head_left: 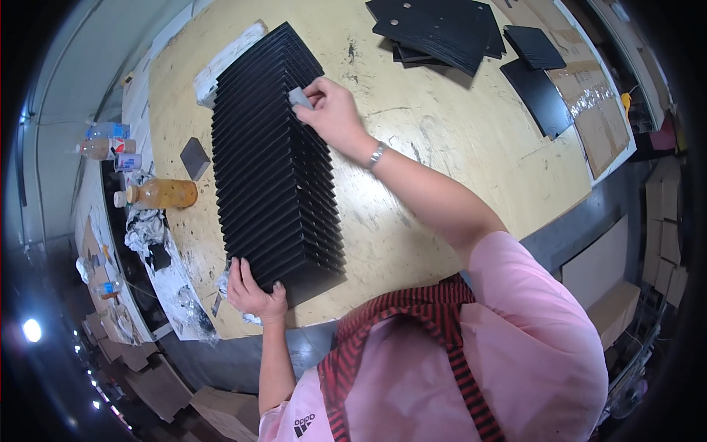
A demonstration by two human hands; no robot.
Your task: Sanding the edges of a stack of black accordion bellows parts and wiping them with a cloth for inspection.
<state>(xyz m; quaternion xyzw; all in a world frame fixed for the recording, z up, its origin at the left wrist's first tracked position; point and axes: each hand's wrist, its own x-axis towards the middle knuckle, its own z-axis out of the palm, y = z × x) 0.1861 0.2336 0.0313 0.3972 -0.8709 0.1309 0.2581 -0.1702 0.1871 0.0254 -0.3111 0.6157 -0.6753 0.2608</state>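
Observation:
A long row of black panels [258, 184], set in even steps, lies across the table in front of me. My right hand [331, 114] pinches a small grey block [299, 97] between thumb and fingers. This block rests against the edges on the row's right side, toward its far end. At the near left corner, my left hand [255, 296] touches the row. Its fingers lie along the left side and the thumb is spread apart on the near face.
Loose black panels [438, 33] lie at the far right, near flattened cardboard [593, 103]. Left of the row are a small dark block [194, 158], a bottle of amber liquid [166, 194] and crumpled wrapping [146, 230]. A white strip [228, 59] borders the row's far left.

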